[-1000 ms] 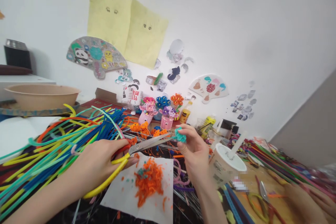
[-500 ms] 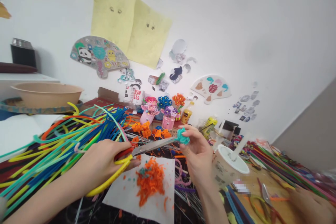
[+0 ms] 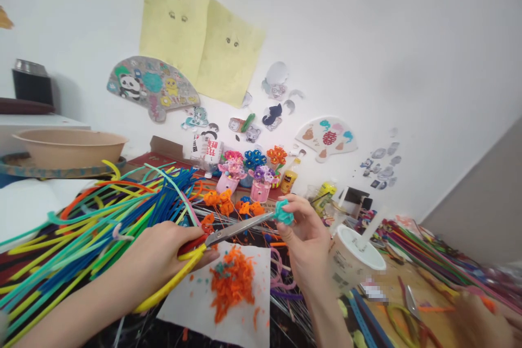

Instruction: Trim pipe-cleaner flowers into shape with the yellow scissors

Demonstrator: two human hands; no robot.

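My left hand (image 3: pixel 157 258) grips scissors (image 3: pixel 228 231) with yellow and red handles; the steel blades point right and meet a small teal pipe-cleaner flower (image 3: pixel 283 212). My right hand (image 3: pixel 305 239) pinches that flower between thumb and fingertips, just above the table. Below the blades lies a white paper sheet (image 3: pixel 248 318) with a heap of orange and teal trimmings (image 3: pixel 231 280).
A big bundle of coloured pipe cleaners (image 3: pixel 93 217) lies at the left, more pipe cleaners (image 3: pixel 432 261) at the right. A lidded paper cup with a straw (image 3: pixel 353 261) stands beside my right wrist. Finished flower pots (image 3: pixel 244 174) and bottles line the wall. Another person's hand (image 3: pixel 477 321) shows at bottom right.
The scissor blades have stayed at the teal flower while both hands shifted slightly. The view has moved a little.
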